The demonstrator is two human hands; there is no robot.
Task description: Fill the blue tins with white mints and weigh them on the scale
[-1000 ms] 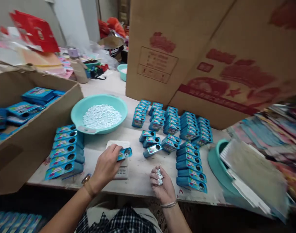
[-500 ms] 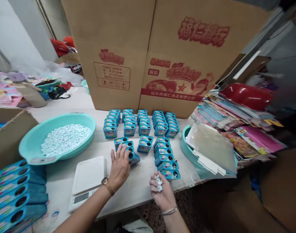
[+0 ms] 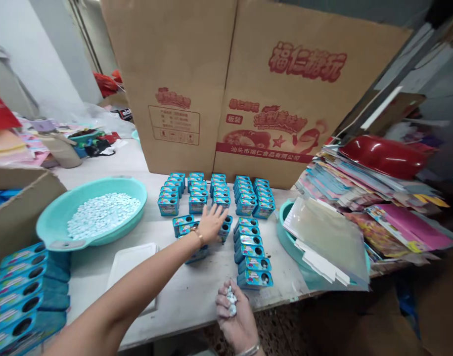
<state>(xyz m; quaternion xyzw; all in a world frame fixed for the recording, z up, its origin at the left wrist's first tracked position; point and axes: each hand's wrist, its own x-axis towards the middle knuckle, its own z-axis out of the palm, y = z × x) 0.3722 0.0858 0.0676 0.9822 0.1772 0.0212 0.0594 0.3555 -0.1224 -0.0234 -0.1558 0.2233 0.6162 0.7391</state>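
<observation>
My left hand (image 3: pixel 210 225) reaches forward over the middle of the table, its fingers spread above a pair of blue boxes (image 3: pixel 226 226); whether it touches them I cannot tell. Under its wrist stand several more blue boxes (image 3: pixel 184 221), partly covered by the forearm. Near the front edge, my right hand (image 3: pixel 237 316) is palm up and curled around a small heap of pale blue candies (image 3: pixel 231 300). Just beyond it runs a row of blue boxes (image 3: pixel 254 278) with round holes in their tops; pale candies show in the nearest hole.
A turquoise basin (image 3: pixel 91 240) of pale candies sits left, with a white scale (image 3: pixel 132 262) partly behind my forearm. More blue boxes (image 3: pixel 29 296) fill the left corner. Rows of boxes (image 3: pixel 215 190) stand before a large carton (image 3: pixel 182 59). Plastic sheets (image 3: pixel 323 227) rest on a basin (image 3: pixel 286 242).
My left hand has left the nearer boxes on the left and moved right and forward to the pair beside them. My right hand, still holding candies, has come slightly closer to me.
</observation>
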